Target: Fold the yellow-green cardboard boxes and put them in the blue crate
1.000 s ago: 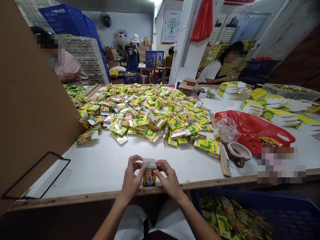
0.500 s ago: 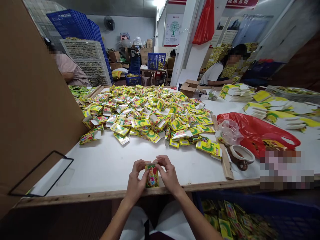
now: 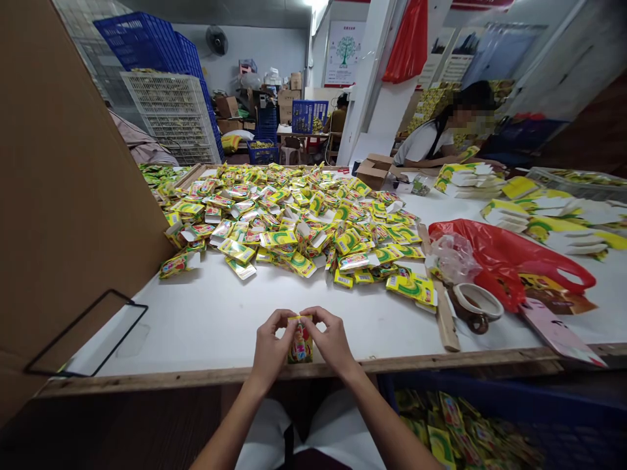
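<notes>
A small printed cardboard box (image 3: 300, 344), green, yellow and red, stands upright at the front edge of the white table (image 3: 206, 326). My left hand (image 3: 272, 343) pinches its upper left side, thumb and fingertips at the top. On the other side my right hand (image 3: 332, 338) grips the top right, its thumb almost meeting the left one along the upper edge. Both hands are closed on the box, and the fingertips hide part of its top. Beyond them lies a wide heap of similar small boxes (image 3: 279, 239), several with white end flaps sticking out.
To the right lie a wooden strip (image 3: 447, 320), a brown cup (image 3: 475, 307), a red plastic bag (image 3: 509, 254) and a pink phone-like flat thing (image 3: 558, 329). A cardboard sheet (image 3: 73, 196) walls the left. Below right is a blue crate (image 3: 578, 411) of boxes. A co-worker (image 3: 431, 140) sits across.
My thumbs and fingertips have come closer together over the top edge of the box, which stays in place. The view has shifted slightly. The co-worker across has moved an arm.
</notes>
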Tool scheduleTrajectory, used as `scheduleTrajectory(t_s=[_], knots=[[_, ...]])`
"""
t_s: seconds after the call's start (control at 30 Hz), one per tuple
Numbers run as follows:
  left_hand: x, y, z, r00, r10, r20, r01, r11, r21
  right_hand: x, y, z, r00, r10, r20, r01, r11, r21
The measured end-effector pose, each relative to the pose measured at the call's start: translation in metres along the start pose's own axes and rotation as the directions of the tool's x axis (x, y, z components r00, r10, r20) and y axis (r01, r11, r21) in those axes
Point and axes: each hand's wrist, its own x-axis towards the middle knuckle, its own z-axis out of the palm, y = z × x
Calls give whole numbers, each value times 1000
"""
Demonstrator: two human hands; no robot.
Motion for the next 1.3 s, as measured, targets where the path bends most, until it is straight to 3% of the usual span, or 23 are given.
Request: scheduleTrajectory(t_s=[0.33, 0.43, 0.5, 0.6, 0.7, 0.8, 0.87, 0.93, 1.07, 1.13, 1.23, 1.3], knots=[[-7, -14, -1, 999, 27, 23, -26, 998, -49, -11, 10, 5, 1000, 16, 22, -19, 990, 140], [-7, -14, -2, 996, 47, 71, -45, 999, -21, -13, 8, -4, 1000, 21, -20, -18, 993, 120], [-3, -13, -3, 992, 71, 101, -76, 996, 44, -18, 2, -31, 993, 42, -115, -38, 999, 39], [17, -16, -6, 979, 165, 116, -187, 960, 208, -35, -4, -101, 964, 126, -236, -176, 963, -205], [54, -27, -5, 950, 275, 149, -312, 856, 413, -63, -1, -176, 946, 249, -209, -321, 815, -482], [101, -40, 5, 931, 322, 172, -363, 779, 511, -87, 7, -209, 937, 274, -218, -350, 729, -588], [128, -45, 13, 924, 336, 180, -379, 763, 523, -95, 11, -201, 941, 265, -210, -338, 754, -563], [147, -45, 19, 916, 352, 194, -400, 751, 525, -95, 10, -178, 952, 269, -144, -305, 812, -498], [156, -33, 15, 908, 383, 168, -412, 750, 517, -77, -3, -130, 980, 197, -32, -196, 918, -344], [144, -25, 10, 914, 392, 106, -387, 763, 518, -65, -9, -115, 989, 135, -57, -145, 948, -282], [106, -15, 6, 936, 351, -2, -311, 833, 458, -50, -7, -98, 991, 57, -122, -80, 976, -200], [72, -11, 7, 981, 192, -3, -189, 968, 167, -41, 0, -83, 990, 36, -133, -54, 989, -135]])
